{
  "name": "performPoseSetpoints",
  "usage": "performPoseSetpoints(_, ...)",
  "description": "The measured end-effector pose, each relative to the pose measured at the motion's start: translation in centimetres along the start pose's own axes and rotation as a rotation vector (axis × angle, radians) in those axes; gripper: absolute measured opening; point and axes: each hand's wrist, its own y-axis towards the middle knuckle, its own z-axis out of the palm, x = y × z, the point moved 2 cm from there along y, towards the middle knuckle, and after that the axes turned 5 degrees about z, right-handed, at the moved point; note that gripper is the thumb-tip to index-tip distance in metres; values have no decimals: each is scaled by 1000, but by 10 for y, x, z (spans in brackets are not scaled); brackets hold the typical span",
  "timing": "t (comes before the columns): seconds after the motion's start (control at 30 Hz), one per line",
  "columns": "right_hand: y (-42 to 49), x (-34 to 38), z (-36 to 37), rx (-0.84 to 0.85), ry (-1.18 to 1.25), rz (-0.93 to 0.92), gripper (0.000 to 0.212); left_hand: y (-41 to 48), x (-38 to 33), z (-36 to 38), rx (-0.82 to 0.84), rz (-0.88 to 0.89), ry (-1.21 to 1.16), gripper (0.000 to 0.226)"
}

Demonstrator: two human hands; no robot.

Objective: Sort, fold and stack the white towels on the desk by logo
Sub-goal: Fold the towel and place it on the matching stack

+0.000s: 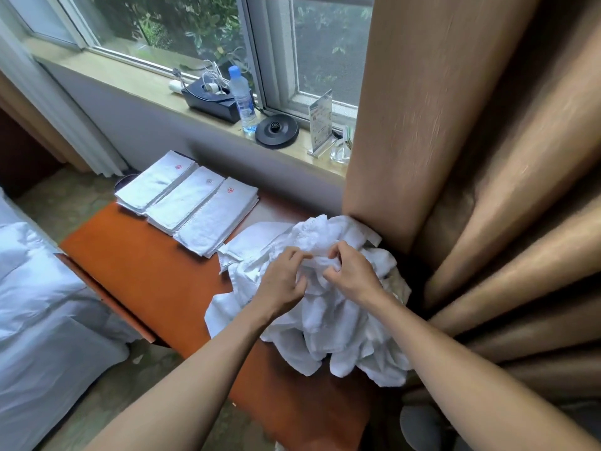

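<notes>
**Head view.** Desk with folded and loose white towels.

**Heap**: loose towels piled on the right part of the desk, touching the curtain.

**Hands:** the left hand and right hand lie just beside each other on top of the heap. The fingers of both are curled. Each pinches a bunched fold of towel between thumb and fingers.

**Stacks:** three folded stacks lie in a row at the far left end of the desk, with their long edges touching.
- The left stack bears a red logo.
- The middle stack bears a paler logo.
- The right stack bears a red logo, and its near corner is just beside the heap.

**Sill**, behind the desk: it carries a black tray holding cables, a water bottle, a round black base and an upright card stand.

**Bed**: at the left, apart from the desk.
</notes>
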Motion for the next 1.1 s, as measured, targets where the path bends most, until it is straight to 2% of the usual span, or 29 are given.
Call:
performPoseSetpoints(0.1, -11, -7, -14, -33, 55, -2, 17, 13, 1, 4, 0, -17, 11, 47)
performPoseSetpoints(0.17, -19, -13, -25, -21, 40, 9, 19, 19, 0, 8, 22, -66, -12, 43)
performPoseSetpoints(0.33, -44, -42, -38, 127, -88, 30, 20, 21, -6, 31, 233, -200, 49, 49)
performPoseSetpoints(0.43, -57, -58, -39, 153, -101, 37, 21, 21, -7, 40, 289, -231, 156, 39)
performPoseSetpoints(0.5, -63, -64, -41, 158, -92, 42, 20, 20, -11, 40, 270, -244, 144, 37)
performPoseSetpoints(0.6, -64, -66, -47, 117, -87, 36, 13, 15, -22, 34, 146, -261, -14, 32)
performPoseSetpoints(0.7, -60, -58, -56, 23, -60, 0, 8, 13, -40, 19, 52, -159, -141, 15)
performPoseSetpoints(0.77, -56, -48, -59, -19, 0, -44, 12, 11, -55, 11, 69, -50, -209, 7)
performPoseSetpoints(0.87, -50, -31, -60, 21, 83, -62, 28, 12, -74, 1, 51, -5, -272, 18)
performPoseSetpoints(0.97, -52, -10, -61, 141, 186, -81, 43, 14, -95, -13, -8, -93, -411, 32)
performPoseSetpoints(1.03, -57, 0, -63, 140, 184, -124, 53, 11, -103, -24, -23, -154, -499, 41)
performPoseSetpoints(1.1, -60, 7, -68, 98, 168, -169, 47, 9, -107, -35, -45, -206, -527, 39)
